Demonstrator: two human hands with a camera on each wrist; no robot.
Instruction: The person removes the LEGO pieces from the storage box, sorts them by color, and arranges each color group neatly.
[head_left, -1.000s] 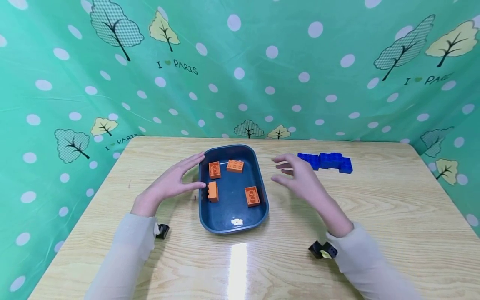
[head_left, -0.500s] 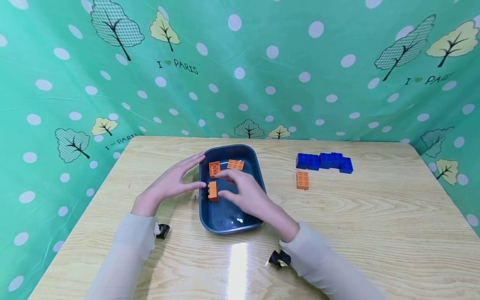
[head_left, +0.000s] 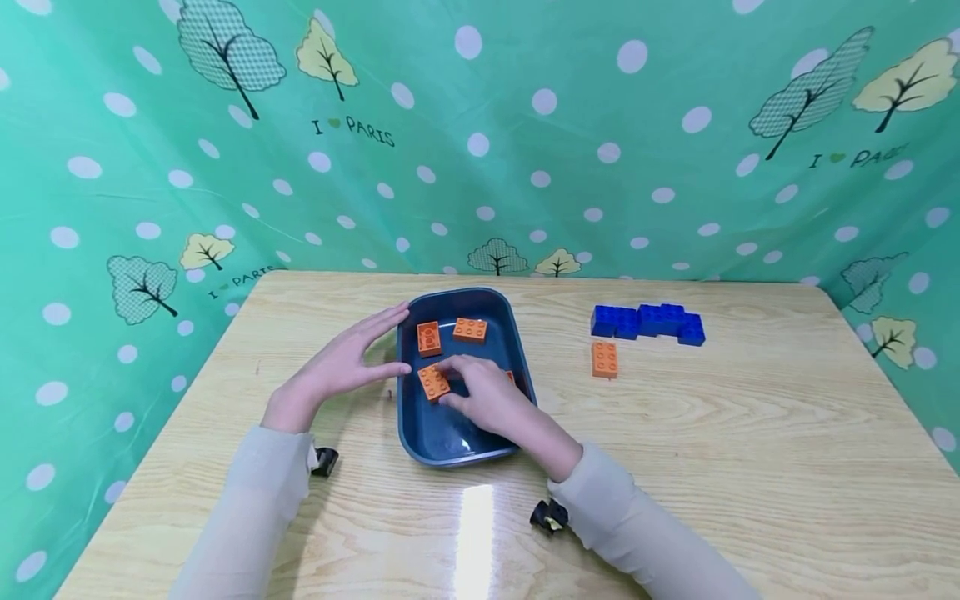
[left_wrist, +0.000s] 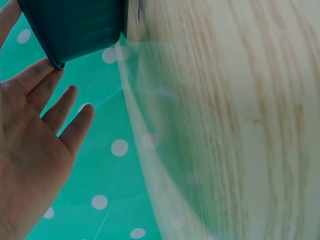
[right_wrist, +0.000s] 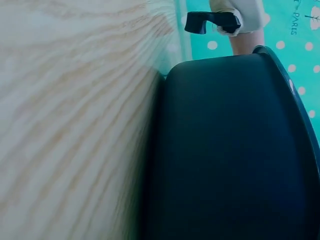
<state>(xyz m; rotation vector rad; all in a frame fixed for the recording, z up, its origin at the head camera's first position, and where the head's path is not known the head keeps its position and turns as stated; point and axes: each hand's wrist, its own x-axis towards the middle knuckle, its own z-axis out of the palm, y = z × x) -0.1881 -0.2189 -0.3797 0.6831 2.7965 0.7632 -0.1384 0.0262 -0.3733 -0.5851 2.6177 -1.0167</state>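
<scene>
A dark blue plastic tub (head_left: 457, 460) stands on the table with several orange toy building bricks inside. My left hand (head_left: 337, 367) is spread along its left side, fingertips and thumb on the rim; in the left wrist view the fingers (left_wrist: 37, 82) reach the rim nearly straight. My right hand (head_left: 491, 396) is inside the tub, its thumb and forefinger pinching an orange brick (head_left: 432, 382) whose studs face up. Behind that brick lie an upside-down orange brick (head_left: 429, 338) and a stud-up one (head_left: 470, 330). Another orange brick (head_left: 511, 377) is mostly hidden by the right hand.
Right of the tub, an orange brick (head_left: 604, 360) lies on the wooden table (head_left: 750, 433). Just behind it is a row of blue bricks (head_left: 648, 322). A green dotted curtain (head_left: 480, 183) hangs along the table's back edge. The right wrist view mostly shows the tub's outer wall (right_wrist: 225, 150).
My right hand has left an orange brick by the blue row and moved left into the tub. The brick at its fingers has turned from its side to studs up. The left hand stays put.
</scene>
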